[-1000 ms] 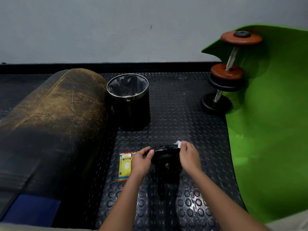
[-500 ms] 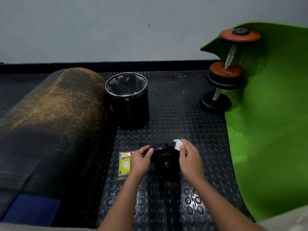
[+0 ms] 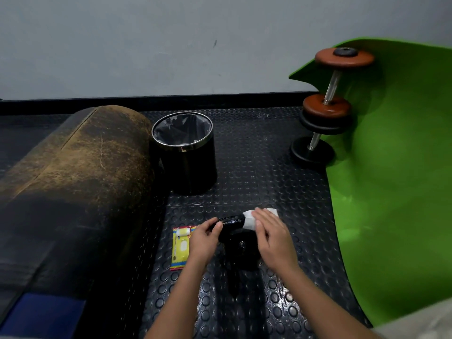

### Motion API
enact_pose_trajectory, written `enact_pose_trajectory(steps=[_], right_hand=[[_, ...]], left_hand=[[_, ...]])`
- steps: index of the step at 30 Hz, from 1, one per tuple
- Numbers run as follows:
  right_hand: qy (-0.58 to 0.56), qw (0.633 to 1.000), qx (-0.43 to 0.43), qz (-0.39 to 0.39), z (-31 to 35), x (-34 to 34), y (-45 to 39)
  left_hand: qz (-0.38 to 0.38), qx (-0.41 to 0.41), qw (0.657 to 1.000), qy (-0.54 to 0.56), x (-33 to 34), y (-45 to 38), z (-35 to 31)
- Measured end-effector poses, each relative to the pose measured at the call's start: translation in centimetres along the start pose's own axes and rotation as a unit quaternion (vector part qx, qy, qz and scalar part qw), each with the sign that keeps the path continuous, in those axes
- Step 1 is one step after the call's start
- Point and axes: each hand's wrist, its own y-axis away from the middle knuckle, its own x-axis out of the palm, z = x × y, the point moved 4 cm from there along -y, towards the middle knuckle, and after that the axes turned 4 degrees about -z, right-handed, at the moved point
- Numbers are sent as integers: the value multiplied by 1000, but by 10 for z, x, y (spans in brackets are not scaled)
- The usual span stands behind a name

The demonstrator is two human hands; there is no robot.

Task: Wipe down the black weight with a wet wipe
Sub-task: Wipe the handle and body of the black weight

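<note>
The black weight (image 3: 232,227) is stood on edge on the studded floor mat (image 3: 256,179) and gripped at its left rim by the left hand (image 3: 203,241). A white wipe (image 3: 250,220) is pressed onto its top rim under the right hand (image 3: 274,238), fingers straight. Just left, a wipe packet (image 3: 181,248) lies flat. Behind, a bin (image 3: 183,152) is lined with a black bag; nothing else can be made out inside.

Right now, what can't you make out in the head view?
- black weight: lower face merges with the dark studded mat; left hand and right hand cover its sides.
- wet wipe: mostly under the right hand's fingers; full extent hidden.
- wipe packet: print too small to read; right edge behind the left hand.
- bin: bottom hidden by the liner's shadow.
- punching bag: cut off at the left edge.
</note>
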Motion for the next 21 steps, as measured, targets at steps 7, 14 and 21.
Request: enact_pose_trajectory(steps=[7,14,21], right_hand=[[-11,984,164,63,-6,13,-19],[94,991,-28,90,24,18,-7],[-3,998,52,27,-4,3,0]], left_hand=[[6,-4,1000,11,0,1,2],[9,-6,1000,13,0,-1,3],[11,-4,1000,15,0,0,3]])
